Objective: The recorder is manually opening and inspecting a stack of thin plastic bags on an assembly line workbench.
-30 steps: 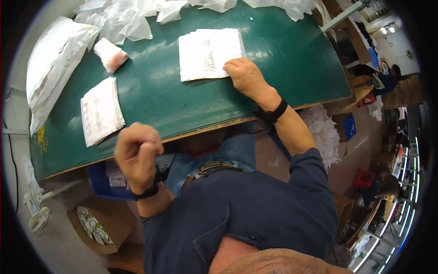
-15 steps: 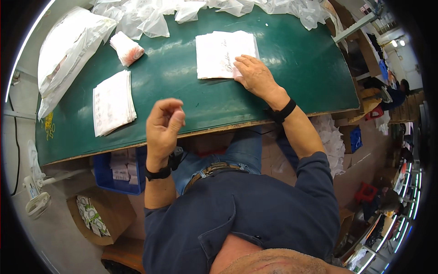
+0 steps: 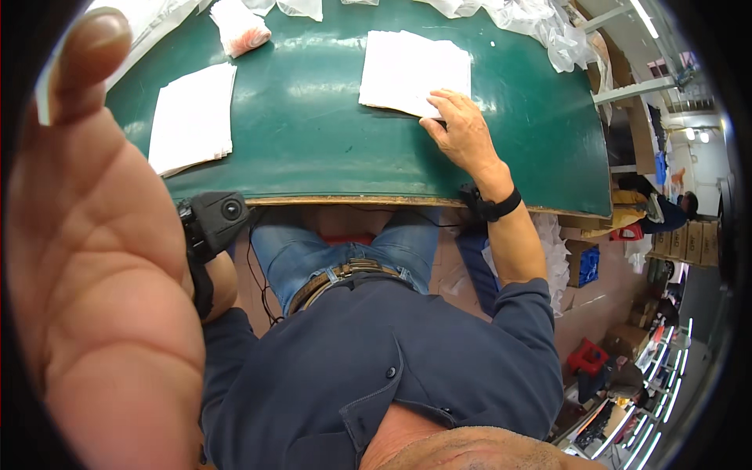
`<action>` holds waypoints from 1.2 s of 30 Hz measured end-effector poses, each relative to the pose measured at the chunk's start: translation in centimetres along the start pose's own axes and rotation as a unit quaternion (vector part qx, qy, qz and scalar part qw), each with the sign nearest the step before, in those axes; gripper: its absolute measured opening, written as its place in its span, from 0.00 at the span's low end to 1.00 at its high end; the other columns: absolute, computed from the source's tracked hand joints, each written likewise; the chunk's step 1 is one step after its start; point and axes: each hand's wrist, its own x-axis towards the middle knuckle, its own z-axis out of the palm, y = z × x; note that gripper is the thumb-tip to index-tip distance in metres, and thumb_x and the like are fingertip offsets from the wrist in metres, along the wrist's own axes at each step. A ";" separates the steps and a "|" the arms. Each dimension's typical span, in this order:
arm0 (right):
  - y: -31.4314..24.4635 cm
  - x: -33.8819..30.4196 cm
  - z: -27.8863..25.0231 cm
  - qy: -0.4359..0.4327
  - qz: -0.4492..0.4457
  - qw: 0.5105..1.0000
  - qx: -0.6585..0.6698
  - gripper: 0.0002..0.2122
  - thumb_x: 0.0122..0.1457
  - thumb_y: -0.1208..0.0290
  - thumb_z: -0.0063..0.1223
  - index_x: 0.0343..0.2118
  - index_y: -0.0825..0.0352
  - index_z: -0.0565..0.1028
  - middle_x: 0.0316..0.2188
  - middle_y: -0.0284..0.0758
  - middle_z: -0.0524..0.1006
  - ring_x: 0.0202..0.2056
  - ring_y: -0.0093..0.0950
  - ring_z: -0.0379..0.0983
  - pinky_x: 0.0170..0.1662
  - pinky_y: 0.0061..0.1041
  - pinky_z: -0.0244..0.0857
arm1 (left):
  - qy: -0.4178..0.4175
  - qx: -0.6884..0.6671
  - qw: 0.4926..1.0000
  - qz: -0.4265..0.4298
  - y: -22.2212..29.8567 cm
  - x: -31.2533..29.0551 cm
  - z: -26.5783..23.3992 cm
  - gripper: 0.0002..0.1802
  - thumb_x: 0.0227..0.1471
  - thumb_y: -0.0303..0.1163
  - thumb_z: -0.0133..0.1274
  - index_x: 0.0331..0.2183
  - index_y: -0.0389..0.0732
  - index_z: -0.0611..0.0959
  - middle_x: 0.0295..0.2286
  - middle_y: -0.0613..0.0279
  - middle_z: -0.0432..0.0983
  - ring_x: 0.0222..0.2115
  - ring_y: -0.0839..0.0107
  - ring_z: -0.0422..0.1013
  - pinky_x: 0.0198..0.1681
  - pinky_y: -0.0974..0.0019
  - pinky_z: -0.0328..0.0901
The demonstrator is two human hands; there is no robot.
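Containers: below the right end of the green work table [image 3: 313, 149], a cardboard box [image 3: 575, 258] stands on the floor with a blue plastic bag [image 3: 589, 267] showing at its opening. Farther off, brown cartons [image 3: 688, 243] are stacked side by side; their contents cannot be seen. A dark blue object [image 3: 475, 262] stands under the table edge near the right knee; whether it is a bin cannot be told. A heap of translucent white plastic [image 3: 551, 249] lies beside it. Clear plastic bags [image 3: 526, 31] lie along the far edge of the table top.

Work position: the right stack of flat white packets [image 3: 411, 70] lies on the table top, ahead of the right hand [image 3: 464, 135] and slightly to its left. The fingertips touch the near right corner of this stack. The right hand is partly open: fingers loosely bent, thumb set apart, resting on the packets without a closed grip.

The left hand [image 3: 110, 266] is raised close to the lens, palm open and bare; part of it runs out past the left rim. The left stack of white packets [image 3: 193, 117] lies beyond it on the table, near a rolled white-and-red bundle [image 3: 240, 28].
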 end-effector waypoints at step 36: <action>2.1 1.6 0.4 -0.013 -0.027 0.995 -0.099 0.21 0.53 0.74 0.62 0.50 0.70 0.76 0.50 0.44 0.78 0.57 0.44 0.70 0.62 0.39 0.61 | 0.089 -0.025 0.995 0.023 -0.4 -1.8 0.4 0.27 0.59 0.33 0.58 0.55 0.29 0.74 0.49 0.47 0.75 0.49 0.60 0.73 0.54 0.60 0.66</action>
